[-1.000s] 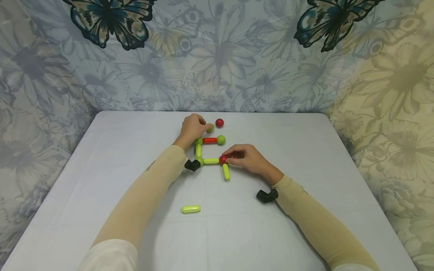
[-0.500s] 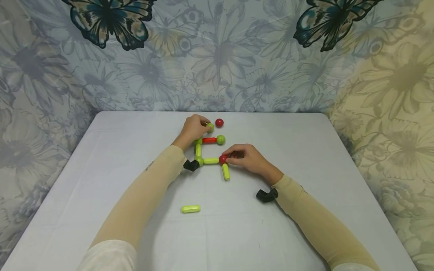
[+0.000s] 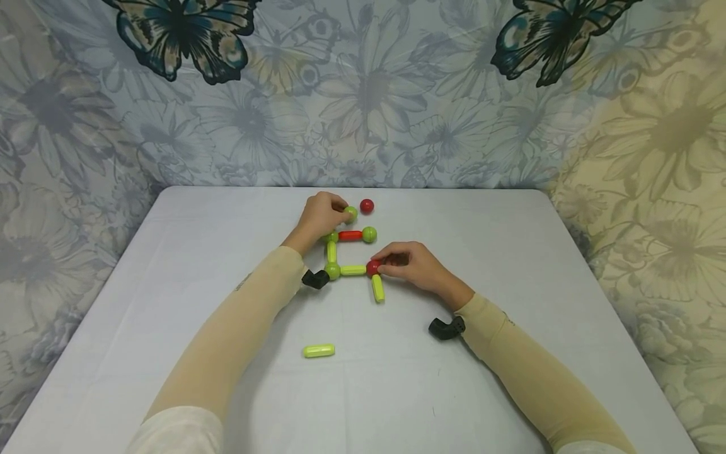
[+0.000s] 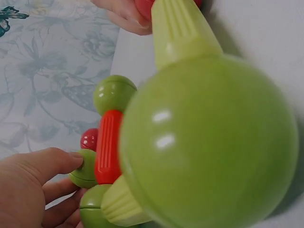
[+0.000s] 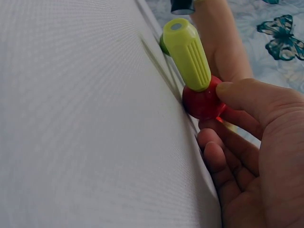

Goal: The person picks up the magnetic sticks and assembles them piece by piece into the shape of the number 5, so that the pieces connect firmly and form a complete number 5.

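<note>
At the far side of the table, my left hand [image 3: 321,215] pinches a loose green ball [image 4: 84,167] between thumb and fingers. My right hand [image 3: 416,268] holds a red ball [image 5: 203,100], thumb against its side. A yellow-green rod [image 5: 191,56] sticks out of that ball toward me, its outer end bare. Another yellow-green rod [image 3: 353,270] joins the red ball to a green corner ball [image 3: 333,272]. From this corner an upright rod [image 3: 331,252] runs away from me to a second green ball [image 4: 95,209], then a red rod [image 3: 350,236] ends in a green ball [image 3: 370,234].
A loose red ball [image 3: 367,206] lies just right of the green ball in my left hand. Nearer me, a single yellow-green rod [image 3: 319,350] lies on the white table [image 3: 482,391]. Black wrist mounts [image 3: 446,328] hang below both wrists.
My left wrist and forearm have shifted slightly left, fingers still at the green ball. My right hand and the joined pieces look the same.
</note>
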`<state>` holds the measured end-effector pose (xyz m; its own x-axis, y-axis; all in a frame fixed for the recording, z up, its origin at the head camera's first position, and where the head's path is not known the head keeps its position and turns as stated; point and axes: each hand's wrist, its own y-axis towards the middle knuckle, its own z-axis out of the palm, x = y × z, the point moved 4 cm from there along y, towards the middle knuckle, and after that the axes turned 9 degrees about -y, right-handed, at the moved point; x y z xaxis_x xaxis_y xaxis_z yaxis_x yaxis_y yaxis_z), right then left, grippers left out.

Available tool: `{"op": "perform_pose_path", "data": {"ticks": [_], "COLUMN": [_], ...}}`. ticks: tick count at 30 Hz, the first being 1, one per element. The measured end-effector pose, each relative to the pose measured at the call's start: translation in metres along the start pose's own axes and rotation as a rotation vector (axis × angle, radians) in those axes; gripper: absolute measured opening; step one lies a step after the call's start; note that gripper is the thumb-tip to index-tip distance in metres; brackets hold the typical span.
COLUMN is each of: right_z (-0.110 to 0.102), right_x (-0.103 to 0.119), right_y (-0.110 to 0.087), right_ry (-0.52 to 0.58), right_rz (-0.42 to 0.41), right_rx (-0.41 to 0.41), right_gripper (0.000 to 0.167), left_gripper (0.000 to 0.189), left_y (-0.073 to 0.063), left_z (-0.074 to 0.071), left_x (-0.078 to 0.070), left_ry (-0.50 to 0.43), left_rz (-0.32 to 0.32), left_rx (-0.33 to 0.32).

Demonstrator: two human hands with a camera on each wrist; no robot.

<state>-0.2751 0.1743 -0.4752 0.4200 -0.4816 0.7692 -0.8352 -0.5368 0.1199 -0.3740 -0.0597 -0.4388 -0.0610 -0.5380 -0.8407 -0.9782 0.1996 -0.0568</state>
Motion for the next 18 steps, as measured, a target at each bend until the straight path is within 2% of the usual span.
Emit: {"op": "perform_pose_path", "data": {"ticks": [10, 18], "right_z": [-0.001, 0.000], "right_x": [0.001, 0.000], "right_y": [0.000, 0.000], "right_ry": [-0.007, -0.014], "right_rz": [0.013, 0.014], "right_rx": [0.002, 0.003], "right_gripper": [0.022, 0.022], "left_gripper": [0.032, 0.033], "left_y": [-0.013, -0.033], "left_z": [-0.002, -0.010], "left_x": [-0.008, -0.010], "left_ry": [0.001, -0.052], "left_rz": [0.063, 0.070], "left_rx": [0.036, 0.041]}}
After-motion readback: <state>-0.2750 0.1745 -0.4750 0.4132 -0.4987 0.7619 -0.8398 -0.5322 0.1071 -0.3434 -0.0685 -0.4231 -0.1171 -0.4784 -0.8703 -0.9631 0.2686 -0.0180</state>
